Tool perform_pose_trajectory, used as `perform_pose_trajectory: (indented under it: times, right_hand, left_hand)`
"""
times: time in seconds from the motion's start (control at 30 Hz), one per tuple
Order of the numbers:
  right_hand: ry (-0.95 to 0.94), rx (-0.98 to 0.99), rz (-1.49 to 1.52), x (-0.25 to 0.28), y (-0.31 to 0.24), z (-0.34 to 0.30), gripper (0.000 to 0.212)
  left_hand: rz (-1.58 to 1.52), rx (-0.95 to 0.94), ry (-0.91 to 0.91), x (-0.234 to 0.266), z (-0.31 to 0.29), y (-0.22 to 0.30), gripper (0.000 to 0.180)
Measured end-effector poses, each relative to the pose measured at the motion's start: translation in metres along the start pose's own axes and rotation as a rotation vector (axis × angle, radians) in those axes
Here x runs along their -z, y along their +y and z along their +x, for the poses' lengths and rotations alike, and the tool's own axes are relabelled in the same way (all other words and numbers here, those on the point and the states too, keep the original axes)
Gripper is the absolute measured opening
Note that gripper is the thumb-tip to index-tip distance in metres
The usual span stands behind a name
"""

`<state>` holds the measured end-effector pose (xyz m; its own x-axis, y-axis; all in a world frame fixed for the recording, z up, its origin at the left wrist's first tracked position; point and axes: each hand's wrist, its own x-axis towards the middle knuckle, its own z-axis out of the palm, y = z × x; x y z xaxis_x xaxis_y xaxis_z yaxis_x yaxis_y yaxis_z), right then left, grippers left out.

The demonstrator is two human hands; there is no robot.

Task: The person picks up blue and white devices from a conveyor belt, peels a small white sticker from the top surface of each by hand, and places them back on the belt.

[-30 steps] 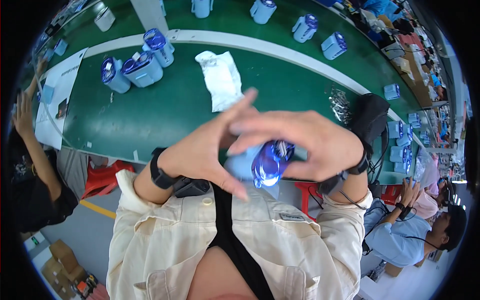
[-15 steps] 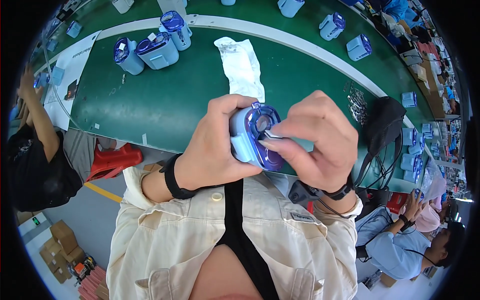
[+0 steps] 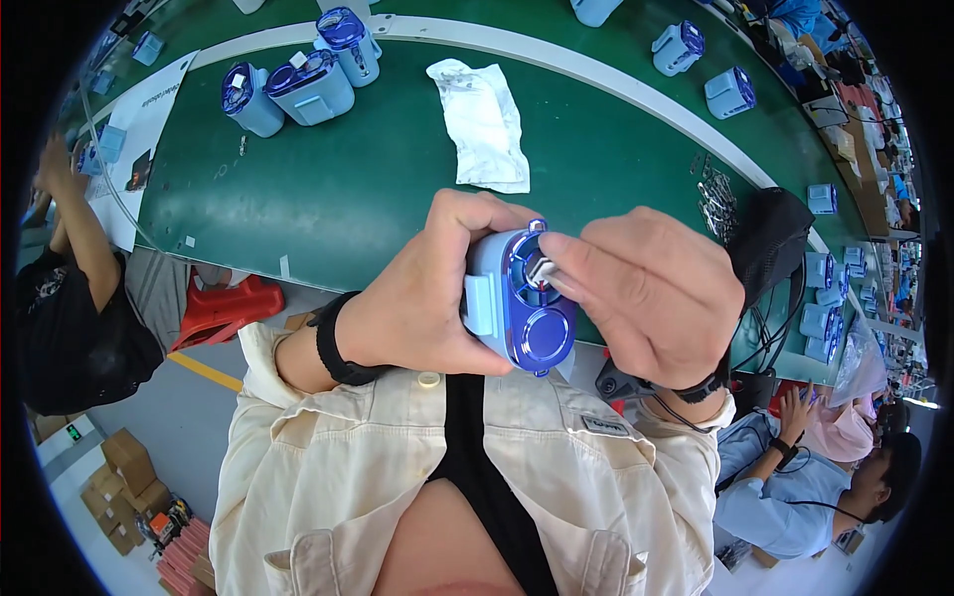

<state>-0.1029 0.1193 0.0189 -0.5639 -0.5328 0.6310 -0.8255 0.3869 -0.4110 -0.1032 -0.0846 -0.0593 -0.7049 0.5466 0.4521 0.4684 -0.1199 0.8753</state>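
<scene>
My left hand (image 3: 402, 313) is wrapped round a light-blue plastic device with a see-through dark-blue oval top (image 3: 545, 338). The device is held above the bench's near edge, its top tilted up toward me. That top bears a round spoked opening at the far end and a ringed circle at the near end. Thumb and forefinger of my right hand (image 3: 666, 293) are closed at the spoked opening, on a small white-and-silver piece (image 3: 542, 272). Part of the piece is hidden by the fingertips, and I cannot tell whether it sits in the opening.
On the green bench (image 3: 348, 199) lies a crumpled white cloth (image 3: 485, 129). Three similar devices (image 3: 310, 89) stand far left. Small metal parts (image 3: 717, 204) and a black pouch (image 3: 775, 238) with cables are at right. More devices stand beyond a pale curved rail (image 3: 596, 77). People sit on both sides.
The device has come slightly right and nearer, its top turned more fully toward me. My right hand has shifted right, and the small piece now stands over the spoked opening.
</scene>
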Motion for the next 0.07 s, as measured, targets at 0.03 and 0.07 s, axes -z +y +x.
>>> perform_pose_trajectory:
  times: [0.03, 0.07]
  right_hand:
    - [-0.038, 0.001, -0.033, 0.0017, -0.0019, -0.0015, 0.024]
    - [-0.077, 0.002, -0.066, 0.0053, -0.0038, -0.0027, 0.024]
  left_hand:
    - [0.032, -0.009, -0.022, 0.0017, 0.001, 0.0005, 0.088]
    - [0.063, -0.019, -0.043, 0.0037, 0.0023, 0.001, 0.088]
